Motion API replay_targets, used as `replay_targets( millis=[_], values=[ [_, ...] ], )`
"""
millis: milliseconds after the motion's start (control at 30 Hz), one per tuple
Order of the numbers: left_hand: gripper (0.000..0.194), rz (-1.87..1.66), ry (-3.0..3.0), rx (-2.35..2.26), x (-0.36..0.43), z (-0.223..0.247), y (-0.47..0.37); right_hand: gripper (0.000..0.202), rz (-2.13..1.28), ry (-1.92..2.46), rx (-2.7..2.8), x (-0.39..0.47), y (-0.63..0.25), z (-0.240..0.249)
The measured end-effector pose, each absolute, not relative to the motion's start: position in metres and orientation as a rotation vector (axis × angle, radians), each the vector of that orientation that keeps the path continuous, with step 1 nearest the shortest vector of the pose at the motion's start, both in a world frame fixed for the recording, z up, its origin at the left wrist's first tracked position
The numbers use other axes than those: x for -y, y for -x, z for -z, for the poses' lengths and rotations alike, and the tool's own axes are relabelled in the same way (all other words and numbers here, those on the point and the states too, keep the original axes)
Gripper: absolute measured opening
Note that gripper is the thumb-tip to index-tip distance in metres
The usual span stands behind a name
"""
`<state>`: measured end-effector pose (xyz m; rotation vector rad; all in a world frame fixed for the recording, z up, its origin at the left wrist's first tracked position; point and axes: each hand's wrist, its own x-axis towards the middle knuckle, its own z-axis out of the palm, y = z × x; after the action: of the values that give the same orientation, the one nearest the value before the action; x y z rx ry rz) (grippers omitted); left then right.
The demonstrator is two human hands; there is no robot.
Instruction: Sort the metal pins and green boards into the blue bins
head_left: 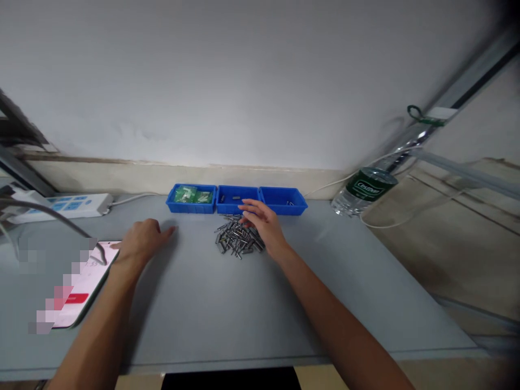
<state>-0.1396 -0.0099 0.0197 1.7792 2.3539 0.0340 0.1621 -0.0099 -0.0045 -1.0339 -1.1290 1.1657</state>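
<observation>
Across a gray table, a phone with a lit screen lies beside the wrist of a worker's left hand, which is loosely curled with the thumb stuck out toward the other hand; its palm is hidden, so whether it grips anything cannot be told. The right hand, fingers parted in a loose curve, hovers at the far right edge of a heap of small metal pins; contact cannot be made out. Just beyond the right hand, three blue trays stand in a row: the left tray holds green-and-clear packets, the middle tray and right tray a few small metal pieces. A power strip lies beyond the left hand; a green-labeled bottle leans well to the right hand's right.
</observation>
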Motion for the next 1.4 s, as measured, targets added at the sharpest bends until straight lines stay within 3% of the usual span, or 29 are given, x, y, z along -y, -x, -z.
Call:
replay_targets(
  millis=[533, 800, 1133, 1400],
  values=[
    [0.048, 0.054, -1.709, -2.397, 0.022, -0.044, 0.112, 0.031, -1.167, 1.044, 1.151, 0.013, -0.163, 0.002],
    [0.058, 0.069, -1.698, -2.446, 0.033, -0.035, 0.149, 0.030, -1.173, 1.046, 1.164, 0.012, -0.163, 0.004],
    [0.055, 0.209, -1.763, -2.318, 0.064, -0.009, 0.183, 0.030, -1.170, 1.048, 1.158, 0.014, -0.163, 0.003],
    [0.056, 0.139, -1.772, -2.198, 0.100, -0.037, 0.140, 0.028, -1.172, 1.048, 1.141, 0.011, -0.163, 0.006]
  ],
)
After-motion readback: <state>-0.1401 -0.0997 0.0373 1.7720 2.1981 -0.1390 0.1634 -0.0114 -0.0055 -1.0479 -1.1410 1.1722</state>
